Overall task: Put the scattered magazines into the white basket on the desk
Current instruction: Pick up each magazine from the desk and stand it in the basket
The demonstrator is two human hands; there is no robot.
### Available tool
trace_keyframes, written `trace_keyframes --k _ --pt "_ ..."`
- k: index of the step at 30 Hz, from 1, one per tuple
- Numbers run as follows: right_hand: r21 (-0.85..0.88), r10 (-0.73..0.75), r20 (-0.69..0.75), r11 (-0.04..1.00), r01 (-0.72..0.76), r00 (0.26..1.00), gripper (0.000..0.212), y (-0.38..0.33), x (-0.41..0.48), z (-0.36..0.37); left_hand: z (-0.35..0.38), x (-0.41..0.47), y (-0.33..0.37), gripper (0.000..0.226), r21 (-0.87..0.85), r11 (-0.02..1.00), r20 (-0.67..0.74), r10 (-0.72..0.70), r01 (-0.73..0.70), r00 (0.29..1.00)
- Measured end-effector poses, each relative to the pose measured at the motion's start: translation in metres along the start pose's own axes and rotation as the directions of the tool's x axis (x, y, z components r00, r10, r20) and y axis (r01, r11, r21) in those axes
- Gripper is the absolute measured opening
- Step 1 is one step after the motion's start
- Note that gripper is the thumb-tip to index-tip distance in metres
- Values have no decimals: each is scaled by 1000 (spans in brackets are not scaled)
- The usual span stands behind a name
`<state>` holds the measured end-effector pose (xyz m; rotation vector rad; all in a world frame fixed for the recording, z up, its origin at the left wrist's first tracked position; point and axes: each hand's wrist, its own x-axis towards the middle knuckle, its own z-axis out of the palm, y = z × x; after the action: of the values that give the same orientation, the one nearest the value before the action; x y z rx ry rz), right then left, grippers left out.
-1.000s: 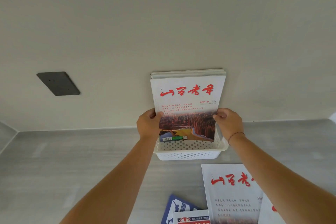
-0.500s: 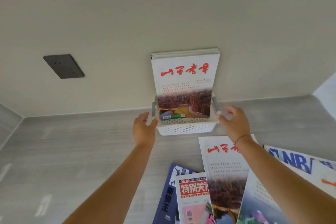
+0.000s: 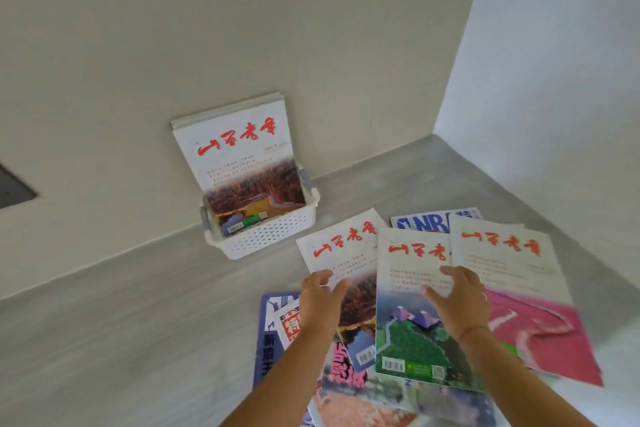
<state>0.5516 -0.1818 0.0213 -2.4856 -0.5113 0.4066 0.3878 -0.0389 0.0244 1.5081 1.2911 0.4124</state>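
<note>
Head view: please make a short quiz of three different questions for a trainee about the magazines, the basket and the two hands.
1. True or false: the white basket lies tipped over on the desk.
2. Which cover lies under the right hand?
A. the green-hill magazine
B. the pink-field magazine
C. the NBA magazine
3. Fill in: the magazines in the basket lean back toward the ____.

Key: 1 false, it stands upright and holds magazines. 2 A. 3 wall. Both the right hand and the left hand are open, fingers spread over the scattered covers.
</note>
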Motion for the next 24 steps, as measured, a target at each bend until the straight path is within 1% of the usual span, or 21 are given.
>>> trace_keyframes --k 4,7,12,15,17,19,22,24 --pt "-56 149 -68 987 -153 986 52 52 -8 -33 47 -16 14 25 78 996 139 31 -42 990" --pt "-94 243 -80 964 -250 967 58 87 -7 -56 82 -27 22 36 92 995 243 19 -43 970" --pt "-52 318 -82 945 -322 945 67 125 1 -80 134 -35 34 48 138 990 387 -24 -33 922" --pt "-24 354 -64 934 -356 933 69 140 11 -89 161 -35 44 52 144 990 427 -60 -2 902" --pt "33 365 -37 931 -364 930 73 147 19 -94 178 -34 51 52 141 989 444 -94 34 891" --pt "96 365 -25 928 -361 931 76 154 24 -96 192 -31 58 46 116 988 478 -148 105 866" --pt "156 382 -37 915 -372 924 76 163 27 -97 205 -25 68 28 89 973 509 -228 213 830" --pt "193 391 -43 906 -376 919 76 166 28 -97 210 -21 70 23 48 969 545 -230 244 806"
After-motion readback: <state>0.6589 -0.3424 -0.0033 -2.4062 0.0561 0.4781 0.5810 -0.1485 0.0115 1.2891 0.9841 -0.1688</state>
